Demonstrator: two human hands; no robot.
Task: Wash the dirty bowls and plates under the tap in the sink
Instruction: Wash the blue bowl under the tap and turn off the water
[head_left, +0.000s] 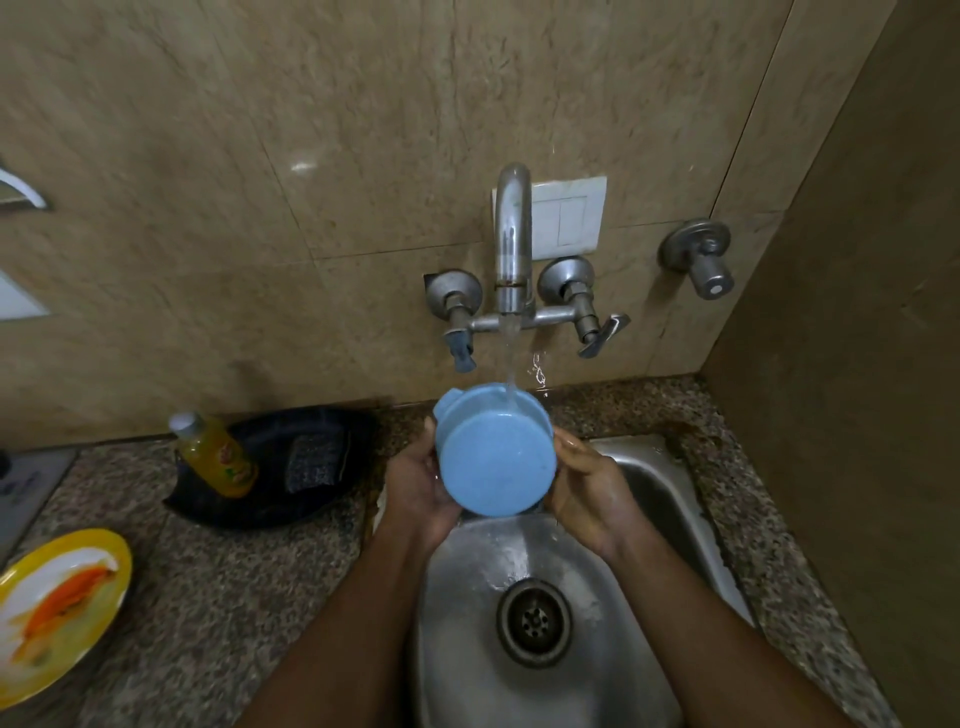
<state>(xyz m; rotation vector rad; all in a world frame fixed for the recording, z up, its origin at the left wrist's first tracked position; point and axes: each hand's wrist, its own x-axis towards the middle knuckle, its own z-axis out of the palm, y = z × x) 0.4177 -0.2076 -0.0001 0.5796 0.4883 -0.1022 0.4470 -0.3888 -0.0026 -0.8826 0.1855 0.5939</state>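
Head view: a blue bowl (496, 457) is up above the steel sink (654, 483), tipped so its underside faces the camera, and water from the tap (511, 234) at twelve o'clock runs onto its far rim. Left hand (421, 480) cups it at nine o'clock, right hand (584, 491) clasps it at three, fingers curled round its sides. Out at eight o'clock, a smeared yellow plate (62, 608) lies on the granite counter (234, 597); at ten, a dish-soap bottle (218, 457) stands in a black tray (270, 506).
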